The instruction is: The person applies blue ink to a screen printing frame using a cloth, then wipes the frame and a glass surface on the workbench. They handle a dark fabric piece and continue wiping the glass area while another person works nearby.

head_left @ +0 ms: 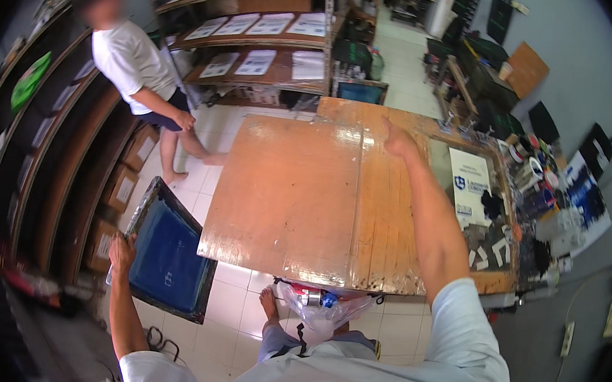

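My left hand (121, 251) grips the lower left corner of a dark-framed printing screen with blue mesh (169, 252), which stands tilted on the tiled floor to the left of the wooden table (284, 196). My right hand (398, 141) reaches out over the table and rests on the far part of its top, fingers spread, holding nothing. A seam or thin clear sheet edge runs down the table top just left of that hand.
A white printed sheet (469, 187) and a clutter of dark items (538, 204) lie at the table's right. A plastic bag (321, 305) hangs at the near edge. Another person in a white shirt (131, 63) sits by shelving (261, 34). Cardboard boxes (123, 189) line the left wall.
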The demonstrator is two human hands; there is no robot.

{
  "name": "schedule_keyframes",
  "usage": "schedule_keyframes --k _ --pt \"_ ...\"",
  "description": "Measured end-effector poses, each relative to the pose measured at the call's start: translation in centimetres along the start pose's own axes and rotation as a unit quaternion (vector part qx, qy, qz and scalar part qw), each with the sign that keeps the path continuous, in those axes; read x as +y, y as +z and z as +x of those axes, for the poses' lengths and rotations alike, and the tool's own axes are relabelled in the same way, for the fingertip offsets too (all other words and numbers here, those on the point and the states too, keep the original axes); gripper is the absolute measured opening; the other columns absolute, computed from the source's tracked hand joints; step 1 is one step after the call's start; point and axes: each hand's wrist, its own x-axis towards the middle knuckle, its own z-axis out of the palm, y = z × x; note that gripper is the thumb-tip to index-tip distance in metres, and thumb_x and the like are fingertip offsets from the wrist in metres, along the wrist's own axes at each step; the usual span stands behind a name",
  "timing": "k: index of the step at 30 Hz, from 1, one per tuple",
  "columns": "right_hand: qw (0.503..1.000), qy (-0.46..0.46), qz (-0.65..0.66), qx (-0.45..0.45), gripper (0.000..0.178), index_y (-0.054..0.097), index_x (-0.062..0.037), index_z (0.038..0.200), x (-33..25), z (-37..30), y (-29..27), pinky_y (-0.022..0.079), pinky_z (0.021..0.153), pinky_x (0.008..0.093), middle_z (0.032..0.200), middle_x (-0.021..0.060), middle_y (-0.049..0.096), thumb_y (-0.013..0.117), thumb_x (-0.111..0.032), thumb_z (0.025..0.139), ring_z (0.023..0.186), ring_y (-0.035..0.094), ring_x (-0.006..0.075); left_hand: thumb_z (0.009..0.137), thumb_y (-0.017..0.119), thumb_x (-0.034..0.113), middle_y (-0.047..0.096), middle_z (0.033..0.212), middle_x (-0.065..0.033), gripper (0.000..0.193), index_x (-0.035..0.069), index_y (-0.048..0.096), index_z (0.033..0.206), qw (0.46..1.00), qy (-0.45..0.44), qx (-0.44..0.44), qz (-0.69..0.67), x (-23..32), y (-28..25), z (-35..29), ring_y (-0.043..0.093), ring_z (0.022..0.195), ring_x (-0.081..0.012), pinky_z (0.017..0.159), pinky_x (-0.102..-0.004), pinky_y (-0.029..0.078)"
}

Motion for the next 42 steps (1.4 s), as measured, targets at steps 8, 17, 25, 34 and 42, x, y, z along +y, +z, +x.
schedule_keyframes --k 8,17,25,34,42 --pt "0.99 0.095 0.019 -0.103 0.078 0.026 -0.0218 0.161 -6.3 7.1 -0.7 0.051 0.095 0.0457 0.132 0.025 0.063 0.049 -0.006 0.089 0.111 0.066 0.0401 0.091 0.072 0.032 0.064 0.106 -0.0259 0.044 -0.007 0.057 0.106 0.992 0.054 -0.086 -0.074 -4.1 12.2 11.0 0.062 0.102 -0.0453 0.089 -0.0527 0.049" --pt "0.958 0.263 -0.112 -0.034 0.071 0.014 -0.0236 0.163 -13.4 -3.0 17.7 0.003 0.118 0.0666 0.167 0.0241 0.008 0.033 -0.057 0.104 0.155 0.001 0.0443 0.09 0.07 0.034 0.061 0.111 -0.0241 0.041 -0.001 0.06 0.111 0.983 0.114 -0.142 -0.028 1.3 17.4 22.6 0.059 0.11 -0.0396 0.09 -0.0512 0.05" --pt "0.945 0.305 -0.073 0.092 0.077 0.012 -0.0086 0.162 -14.7 -8.8 20.6 -0.004 0.119 0.0641 0.166 0.0293 0.007 0.039 -0.05 0.104 0.155 -0.001 0.0441 0.095 0.058 0.025 0.061 0.128 -0.0173 0.04 0.009 0.057 0.132 0.96 0.194 -0.198 -0.043 7.3 20.5 30.8 0.055 0.121 -0.039 0.096 -0.0546 0.045" --pt "0.939 0.32 -0.051 0.119 0.079 0.014 0.0011 0.16 -15.5 -7.7 19.4 -0.003 0.119 0.065 0.164 0.0324 0.008 0.042 -0.042 0.101 0.154 0.0 0.0446 0.097 0.055 0.016 0.06 0.133 -0.0206 0.037 0.004 0.056 0.131 0.856 0.296 -0.07 -0.417 12.4 31.7 38.2 0.055 0.123 -0.0399 0.103 -0.0495 0.042" --pt "0.935 0.336 -0.049 0.101 0.078 0.015 0.0029 0.159 -15.6 -7.6 19.4 -0.002 0.119 0.0653 0.163 0.0348 0.008 0.044 -0.04 0.1 0.153 0.005 0.0482 0.09 0.065 0.025 0.047 0.147 -0.0208 0.054 0.006 0.049 0.139 0.969 0.206 -0.132 0.026 25.1 32.1 38.6 0.046 0.136 -0.0406 0.108 -0.0553 0.041"
